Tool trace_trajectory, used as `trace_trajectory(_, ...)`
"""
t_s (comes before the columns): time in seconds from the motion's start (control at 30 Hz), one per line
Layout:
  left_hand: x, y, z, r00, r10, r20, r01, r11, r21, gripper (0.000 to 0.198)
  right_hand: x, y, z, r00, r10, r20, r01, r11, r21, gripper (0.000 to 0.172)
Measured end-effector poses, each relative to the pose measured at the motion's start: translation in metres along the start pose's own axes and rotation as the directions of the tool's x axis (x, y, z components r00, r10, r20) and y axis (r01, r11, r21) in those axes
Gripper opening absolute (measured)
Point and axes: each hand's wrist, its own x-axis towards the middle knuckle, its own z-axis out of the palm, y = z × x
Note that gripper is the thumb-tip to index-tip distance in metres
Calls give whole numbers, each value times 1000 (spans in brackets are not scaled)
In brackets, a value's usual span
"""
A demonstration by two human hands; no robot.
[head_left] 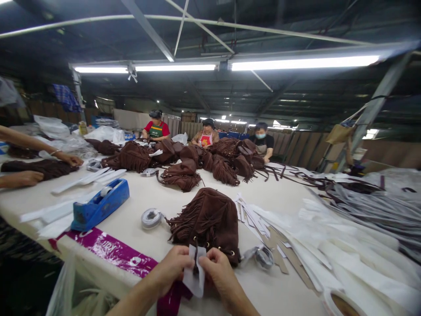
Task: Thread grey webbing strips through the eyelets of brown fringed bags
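Note:
A dark brown fringed bag (220, 215) lies on the table in front of me, its metal eyelets facing my side. Just at its near edge, my left hand (179, 263) pinches one side of a thin white paper strip (196, 283). The other side of that strip is between the thumb and fingers of my right hand (215, 265). The paper is folded around a narrow brown strap (196, 252) that comes from the bag. Where the strap ends is hidden by the paper. A roll of clear tape (151, 218) sits left of the bag, and wrapped chain-like hardware (263, 257) lies to its right.
A blue tape dispenser (100, 204) stands to the left, beside a purple plastic strip (112, 250). White paper sheets (355, 250) cover the right side. More brown bags (184, 173) are heaped farther back. Co-workers (157, 127) sit opposite; another person's hands (67, 158) work at far left.

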Motion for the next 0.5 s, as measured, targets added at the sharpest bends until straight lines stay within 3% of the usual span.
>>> trace_trajectory(0.07,-5,2,-5,989,-87,121,113,968,-225,22,0,-1,0,1000,-9,8,9,1000,-6,31)
trace_trajectory(0.17,-3,-3,-10,986,-105,126,143,926,-349,27,0,-3,1,998,-15,59,15,1000,8,29)
trace_trajectory(0.3,9,-13,-9,988,-155,10,149,928,-340,44,4,-3,1,997,-48,63,49,999,-17,33)
trace_trajectory(0.4,15,-16,-6,983,-183,31,184,939,-290,45,6,0,1,995,-82,49,86,991,-100,33)
trace_trajectory(0.5,16,-15,-4,985,-170,40,175,956,-234,45,4,3,4,978,-204,-31,194,961,-196,30)
